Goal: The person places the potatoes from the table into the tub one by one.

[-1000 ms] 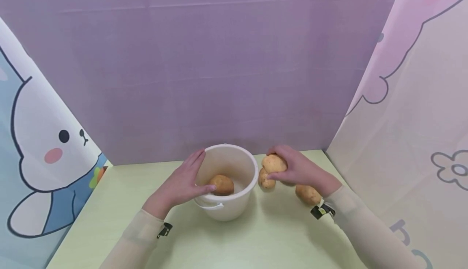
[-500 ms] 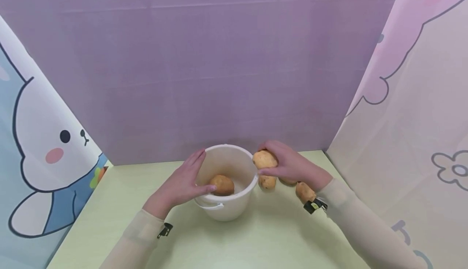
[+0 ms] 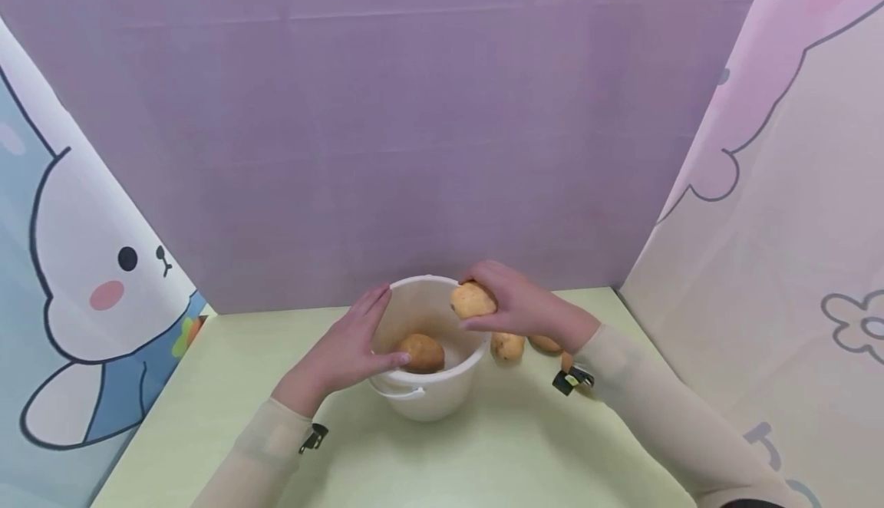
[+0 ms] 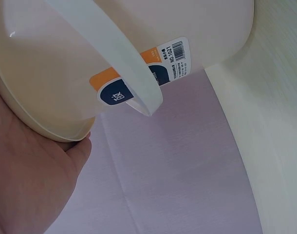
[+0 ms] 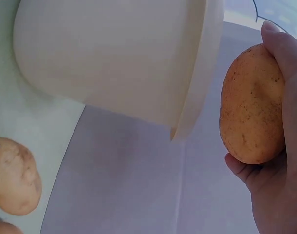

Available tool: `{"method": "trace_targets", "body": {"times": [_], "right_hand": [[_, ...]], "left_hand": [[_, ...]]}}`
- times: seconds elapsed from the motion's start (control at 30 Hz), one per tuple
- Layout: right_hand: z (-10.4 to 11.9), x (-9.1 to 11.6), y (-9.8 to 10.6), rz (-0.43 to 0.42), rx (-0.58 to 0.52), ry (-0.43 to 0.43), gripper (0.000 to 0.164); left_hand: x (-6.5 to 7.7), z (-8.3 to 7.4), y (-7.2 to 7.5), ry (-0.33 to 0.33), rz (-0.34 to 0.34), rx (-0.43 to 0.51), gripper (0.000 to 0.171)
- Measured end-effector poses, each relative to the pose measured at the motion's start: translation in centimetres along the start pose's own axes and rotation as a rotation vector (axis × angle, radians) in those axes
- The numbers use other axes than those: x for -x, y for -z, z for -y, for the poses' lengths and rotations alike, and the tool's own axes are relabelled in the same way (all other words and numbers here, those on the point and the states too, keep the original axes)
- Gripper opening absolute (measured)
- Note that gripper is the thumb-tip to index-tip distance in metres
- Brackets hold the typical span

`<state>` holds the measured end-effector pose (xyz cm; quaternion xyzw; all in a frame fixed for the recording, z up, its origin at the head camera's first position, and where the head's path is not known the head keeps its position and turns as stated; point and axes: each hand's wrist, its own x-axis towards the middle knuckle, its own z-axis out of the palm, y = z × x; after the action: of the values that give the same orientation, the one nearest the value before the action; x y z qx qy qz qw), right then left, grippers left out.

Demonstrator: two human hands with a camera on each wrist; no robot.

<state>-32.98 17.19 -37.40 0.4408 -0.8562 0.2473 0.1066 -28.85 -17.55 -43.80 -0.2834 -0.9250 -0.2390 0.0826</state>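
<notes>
A white plastic bucket stands upright on the table, its handle hanging down the near left side. My left hand holds its left rim, thumb reaching over the near edge. In the left wrist view, the palm lies against the rim, beside a label on the bucket wall. One brown potato lies inside. Above the bucket's right rim, my right hand grips another potato between thumb and fingers. The right wrist view shows this potato higher than the rim, apart from it.
Right of the bucket, a potato rests on the pale green table, with another potato behind it. One more is mostly hidden by the right wrist. A purple backdrop rises behind, with cartoon-printed panels at the sides.
My right hand has carried its potato leftward and slightly up, from above the potatoes on the table to over the bucket's right rim. The left hand stays on the bucket.
</notes>
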Motion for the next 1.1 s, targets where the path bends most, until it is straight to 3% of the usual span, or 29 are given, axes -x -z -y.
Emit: {"method": "trace_targets", "body": {"times": [0.6,1.1], "right_hand": [[-0.2,-3.2,-1.7,0.068,0.012,0.059,0.066],[0.1,-4.3,-2.3,0.128,0.003,0.078,0.067]], "left_hand": [[0.0,-0.1,0.0,0.011,0.015,0.01,0.124],[0.1,-0.3,0.1,0.02,0.018,0.01,0.124]]}}
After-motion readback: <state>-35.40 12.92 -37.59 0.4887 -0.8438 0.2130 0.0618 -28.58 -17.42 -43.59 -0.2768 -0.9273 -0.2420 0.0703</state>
